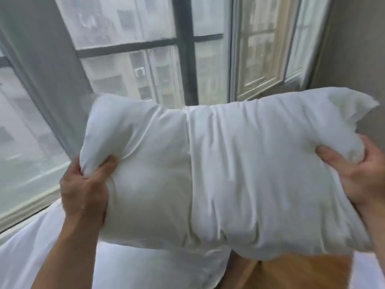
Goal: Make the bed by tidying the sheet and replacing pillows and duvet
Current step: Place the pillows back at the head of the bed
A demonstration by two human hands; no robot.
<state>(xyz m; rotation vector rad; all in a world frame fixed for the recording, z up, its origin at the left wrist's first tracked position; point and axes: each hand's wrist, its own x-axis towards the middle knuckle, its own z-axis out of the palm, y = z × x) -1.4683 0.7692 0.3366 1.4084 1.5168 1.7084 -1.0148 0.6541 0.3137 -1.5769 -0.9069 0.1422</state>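
1. Head view: a plump white fabric-cased pillow (218, 174) is held in mid-air before a dark-framed window (185, 49), its long axis running side to side between the hands.
2. The left hand (85, 188) bunches its lower left corner; the right hand (362, 180) grips the right end, thumb dug in. Neither hand is nearer.
3. Rumpled white bedding (145, 268) lies below, toward the left, so the set-down probably goes downward.

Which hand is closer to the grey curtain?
Left. The left hand grips a pillow corner just beside the lower edge of the grey curtain. The right hand grips the pillow's other end, across the picture from the curtain.
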